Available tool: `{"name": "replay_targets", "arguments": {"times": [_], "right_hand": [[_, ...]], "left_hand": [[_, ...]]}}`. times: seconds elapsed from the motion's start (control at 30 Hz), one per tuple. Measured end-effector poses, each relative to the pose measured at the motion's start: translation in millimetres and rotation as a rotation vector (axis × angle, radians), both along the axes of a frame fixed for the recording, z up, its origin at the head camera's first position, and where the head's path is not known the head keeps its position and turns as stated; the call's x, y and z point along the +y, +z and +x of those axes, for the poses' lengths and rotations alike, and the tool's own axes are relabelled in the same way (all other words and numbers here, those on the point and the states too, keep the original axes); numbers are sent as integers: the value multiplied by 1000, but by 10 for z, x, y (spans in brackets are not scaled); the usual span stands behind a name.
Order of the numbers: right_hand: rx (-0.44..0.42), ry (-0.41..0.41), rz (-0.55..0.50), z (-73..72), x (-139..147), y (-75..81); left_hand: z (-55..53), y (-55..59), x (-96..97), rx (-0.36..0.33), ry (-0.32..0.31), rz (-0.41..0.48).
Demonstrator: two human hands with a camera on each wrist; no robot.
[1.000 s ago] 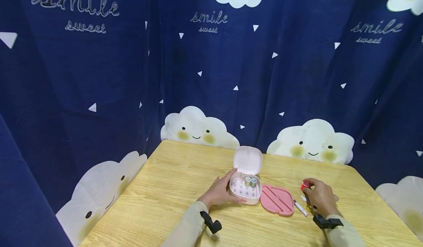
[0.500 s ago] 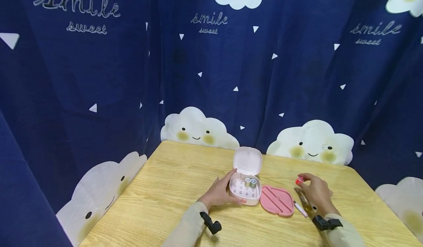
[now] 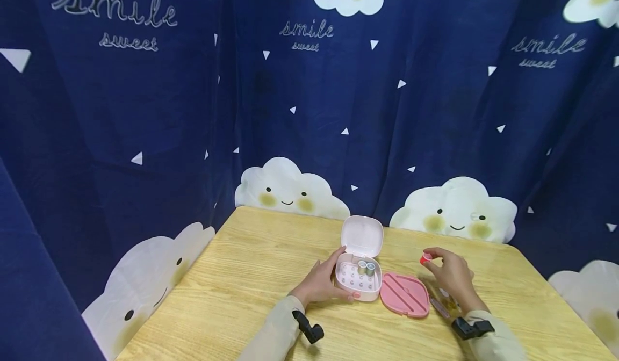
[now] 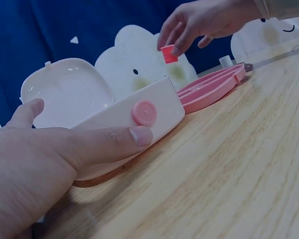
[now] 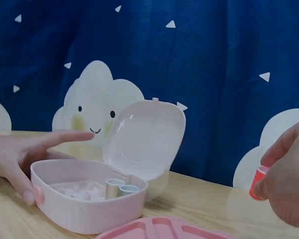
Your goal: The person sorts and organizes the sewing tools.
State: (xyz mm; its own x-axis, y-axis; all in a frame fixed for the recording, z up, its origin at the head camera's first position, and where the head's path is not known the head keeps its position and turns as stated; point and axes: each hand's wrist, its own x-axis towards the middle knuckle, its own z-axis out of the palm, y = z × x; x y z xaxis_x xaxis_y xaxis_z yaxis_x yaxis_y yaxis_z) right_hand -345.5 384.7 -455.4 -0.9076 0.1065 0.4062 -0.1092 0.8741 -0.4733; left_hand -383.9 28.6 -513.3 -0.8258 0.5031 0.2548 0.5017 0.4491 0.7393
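A pale pink sewing box (image 3: 359, 291) stands on the table with its lid (image 3: 362, 236) raised. Inside are rows of short pegs and two thread spools (image 5: 119, 188), one beige and one grey-green, at the back right corner. My left hand (image 3: 316, 281) grips the box's left side, thumb (image 4: 124, 142) along the front wall close to the round pink button (image 4: 144, 112). Between thumb and fingertips my right hand (image 3: 453, 275) pinches a red thread spool (image 3: 425, 258), held above the table to the right of the box.
A darker pink divided tray (image 3: 405, 295) lies against the box's right side. Just right of it is a slim white-handled tool (image 3: 439, 307), with small items partly hidden under my right hand and wrist. A blue curtain (image 3: 309, 98) hangs behind the table (image 3: 271, 243).
My right hand has lifted the red spool from the small items at the right and carried it left and away from me. My left hand and the box stay in place.
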Motion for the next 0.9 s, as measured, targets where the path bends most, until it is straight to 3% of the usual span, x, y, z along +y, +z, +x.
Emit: {"name": "replay_targets", "arguments": {"times": [0.2,0.6,0.9], "right_hand": [[-22,15,-16,-20,-86,41],[31,52,8,-30,-217,65],[3,122,-63,-41,-344,115]], "left_hand": [[1,-1,-2,-1,-2,3],[2,-10,-4,6,-7,-3],[4,4,-5,-4,-8,1]]}}
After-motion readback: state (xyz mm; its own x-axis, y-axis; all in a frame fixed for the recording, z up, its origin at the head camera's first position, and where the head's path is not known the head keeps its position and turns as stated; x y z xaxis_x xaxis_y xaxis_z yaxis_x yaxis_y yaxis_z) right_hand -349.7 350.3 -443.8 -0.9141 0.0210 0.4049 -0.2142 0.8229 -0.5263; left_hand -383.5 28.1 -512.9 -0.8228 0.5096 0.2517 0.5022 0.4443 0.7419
